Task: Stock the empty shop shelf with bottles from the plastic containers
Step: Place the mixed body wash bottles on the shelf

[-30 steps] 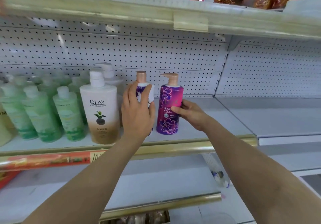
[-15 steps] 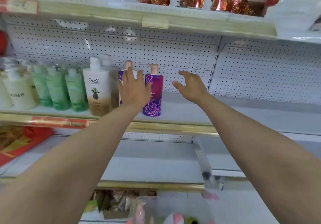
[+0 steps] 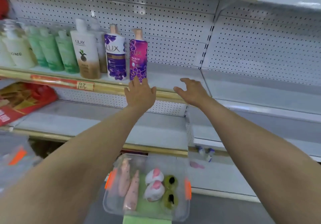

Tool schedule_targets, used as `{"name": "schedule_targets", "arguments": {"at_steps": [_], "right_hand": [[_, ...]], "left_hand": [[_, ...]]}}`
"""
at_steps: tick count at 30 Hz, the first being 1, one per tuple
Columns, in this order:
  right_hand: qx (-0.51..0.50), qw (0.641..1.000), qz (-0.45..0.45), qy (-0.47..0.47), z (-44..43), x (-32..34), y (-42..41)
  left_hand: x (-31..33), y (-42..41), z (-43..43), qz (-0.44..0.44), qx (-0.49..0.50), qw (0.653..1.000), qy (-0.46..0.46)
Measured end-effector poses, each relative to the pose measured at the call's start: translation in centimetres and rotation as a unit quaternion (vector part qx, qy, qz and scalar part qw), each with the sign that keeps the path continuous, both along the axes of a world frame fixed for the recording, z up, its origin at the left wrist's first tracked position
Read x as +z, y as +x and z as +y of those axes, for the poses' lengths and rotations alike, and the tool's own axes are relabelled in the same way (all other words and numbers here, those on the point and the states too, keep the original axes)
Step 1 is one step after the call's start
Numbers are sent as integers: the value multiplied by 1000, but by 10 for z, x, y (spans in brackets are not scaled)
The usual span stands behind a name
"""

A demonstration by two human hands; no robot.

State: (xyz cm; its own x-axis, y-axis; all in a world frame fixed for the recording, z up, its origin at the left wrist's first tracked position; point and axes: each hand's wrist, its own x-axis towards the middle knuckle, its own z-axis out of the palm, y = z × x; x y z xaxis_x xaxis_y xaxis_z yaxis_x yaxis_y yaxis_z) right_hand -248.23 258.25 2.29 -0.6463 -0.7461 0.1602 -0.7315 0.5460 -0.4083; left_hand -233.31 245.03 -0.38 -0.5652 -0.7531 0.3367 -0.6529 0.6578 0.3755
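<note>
Both arms out in front, forearms bare, reaching up toward the middle shelf (image 3: 173, 77).

Left hand (image 3: 139, 93): back of hand facing me, fingers straight and pointing up, thumb out to the right. Holds nothing. Fingertips overlap the foot of the magenta Lux bottle (image 3: 138, 58); from this angle I cannot tell whether they touch it.

Right hand (image 3: 192, 91): to the right of the left, apart from it, over the shelf's gold front rail. Fingers spread and loosely bent, thumb pointing left. Nothing in it.

Bottles on the shelf, all upright, left to right: a white one reading "OME" (image 3: 17, 53), a cluster of green bottles (image 3: 52, 50), an Olay bottle (image 3: 86, 53), a white-and-purple Lux bottle (image 3: 116, 55), then the magenta one just beside it. Shelf to the right of that is bare grey.

Handwritten price tag (image 3: 84, 85) on the rail below the Olay.

Down between my forearms: clear plastic container (image 3: 170, 166) with orange latches. Inside, lying or standing close together: pink bottles (image 3: 129, 187) at left, white bottles with pink caps (image 3: 154, 183) in the middle, olive-green bottles (image 3: 171, 192) at right.
</note>
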Motion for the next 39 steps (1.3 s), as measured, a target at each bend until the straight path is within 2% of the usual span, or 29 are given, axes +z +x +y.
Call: {"name": "schedule_targets", "arguments": {"at_steps": [5,12,23,27,34,39], "right_hand": [[-32,998,-41,46,9,-65,-5],[-61,977,-172,114,16,-178,12],[-72,891,-412,179,42,-339,88],[-74,874,-450,168,59,-384,99],[-61,888,-441,119,65,-442,98],[-23,901,-426,74,59,-457,90]], "left_hand": [[-63,-1,10,-46,-30,997,61],[-178,15,-2,-116,-71,970,204],[-349,83,-5,-193,-107,889,401],[-393,105,15,-203,-94,864,452],[-440,115,52,-174,-63,836,517],[-451,105,61,-160,-66,829,531]]}}
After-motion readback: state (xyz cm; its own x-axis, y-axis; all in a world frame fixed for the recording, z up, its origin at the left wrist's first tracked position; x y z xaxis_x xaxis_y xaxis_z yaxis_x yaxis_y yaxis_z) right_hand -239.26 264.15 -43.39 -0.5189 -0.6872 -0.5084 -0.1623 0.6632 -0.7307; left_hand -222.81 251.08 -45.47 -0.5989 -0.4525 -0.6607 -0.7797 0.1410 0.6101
